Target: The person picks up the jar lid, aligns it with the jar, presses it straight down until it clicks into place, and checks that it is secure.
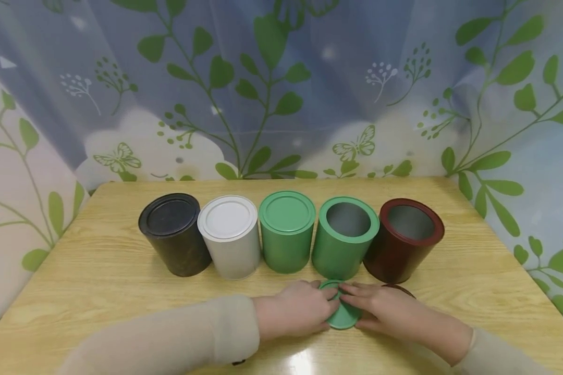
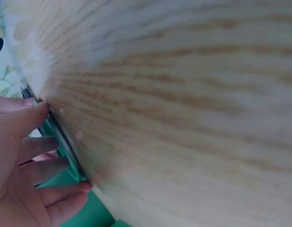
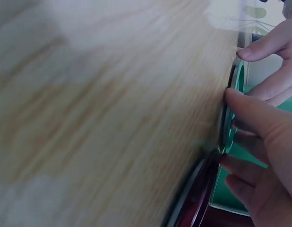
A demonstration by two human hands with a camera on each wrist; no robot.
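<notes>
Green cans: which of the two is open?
The green can next to the dark red can: you can see down inside it. The other green can, next to the white can, is closed by a lid.

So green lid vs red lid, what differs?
Colour: the green lid is bright green, the red lid dark maroon.
Place: green lid before the open green can, red lid before the red can.
Head view: the right hand hides more red lid than green lid.
Shared: neither is on a can.
</notes>
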